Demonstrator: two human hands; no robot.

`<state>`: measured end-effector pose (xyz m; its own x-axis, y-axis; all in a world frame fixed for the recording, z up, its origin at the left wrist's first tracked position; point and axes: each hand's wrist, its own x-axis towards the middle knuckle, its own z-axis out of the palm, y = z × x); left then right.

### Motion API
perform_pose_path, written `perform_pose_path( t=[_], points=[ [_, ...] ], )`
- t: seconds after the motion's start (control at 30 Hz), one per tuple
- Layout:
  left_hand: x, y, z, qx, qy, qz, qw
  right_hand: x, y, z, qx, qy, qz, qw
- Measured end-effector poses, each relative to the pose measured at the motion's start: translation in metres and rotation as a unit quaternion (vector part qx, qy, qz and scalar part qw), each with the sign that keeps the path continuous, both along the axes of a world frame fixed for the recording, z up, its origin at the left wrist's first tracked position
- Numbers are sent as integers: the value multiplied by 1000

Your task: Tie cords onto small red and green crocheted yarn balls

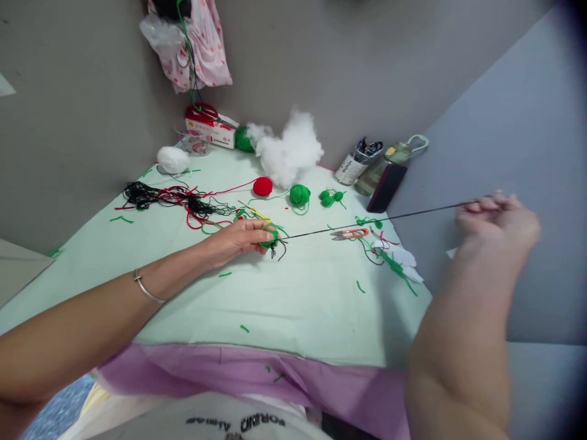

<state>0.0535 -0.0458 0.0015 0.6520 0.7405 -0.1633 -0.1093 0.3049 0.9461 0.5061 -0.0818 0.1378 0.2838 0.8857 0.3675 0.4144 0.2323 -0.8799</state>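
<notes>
My left hand (243, 238) pinches a small green yarn piece (270, 239) above the middle of the table, with short black yarn ends hanging from it. A black yarn strand (367, 222) runs taut from that piece up to the right. Its far end is in my right hand (498, 214), which is raised near the right wall with its fingers closed. Whether a needle is in those fingers cannot be made out. Just beyond my left hand lie yellow and green yarn bits (259, 214). Orange-handled thread snips (351, 234) rest below the taut strand.
Tangled black yarn (142, 194) lies at left near a white yarn ball (173, 160). Farther back are white stuffing (291, 150), a red ball (263, 186), a green ball (299, 195), red scissors (204, 112), a pen cup (352, 166), a bottle (373, 174) and a phone (387, 187).
</notes>
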Motion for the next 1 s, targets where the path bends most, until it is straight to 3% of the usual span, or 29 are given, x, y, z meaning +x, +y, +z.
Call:
perform_pose_path(
  t=[0.07,0.13,0.17,0.23,0.33,0.4,0.47,0.63,0.77,0.87,1.0],
  points=[
    [1,-1,0,-9,-4,-2,1000,-39,3,-22,58,56,0,997],
    [1,-2,0,-12,-9,-4,1000,-105,3,-52,17,104,47,993],
    [2,-2,0,-14,-12,-4,1000,-140,0,-67,-6,114,69,991],
    [1,-1,0,-18,-15,-4,1000,-200,-6,-93,-119,80,167,976],
    [0,0,-1,-11,-28,-8,1000,-240,-15,-112,-215,1,295,931],
    [-1,0,-1,-3,-32,-4,999,-238,-18,-113,-248,-19,355,901],
    [-2,1,0,-1,-27,2,1000,-226,-19,-108,-254,28,362,896],
    [2,-1,3,6,-21,-6,1000,-217,-17,-92,-171,207,243,932],
    [1,-3,6,12,-15,-30,999,-213,-16,-79,-143,231,211,939],
    [-1,-3,5,13,2,-33,999,-186,-12,-73,-59,246,168,953],
    [-2,-3,3,14,-8,-55,998,-154,-10,-78,-44,205,126,970]
  ],
)
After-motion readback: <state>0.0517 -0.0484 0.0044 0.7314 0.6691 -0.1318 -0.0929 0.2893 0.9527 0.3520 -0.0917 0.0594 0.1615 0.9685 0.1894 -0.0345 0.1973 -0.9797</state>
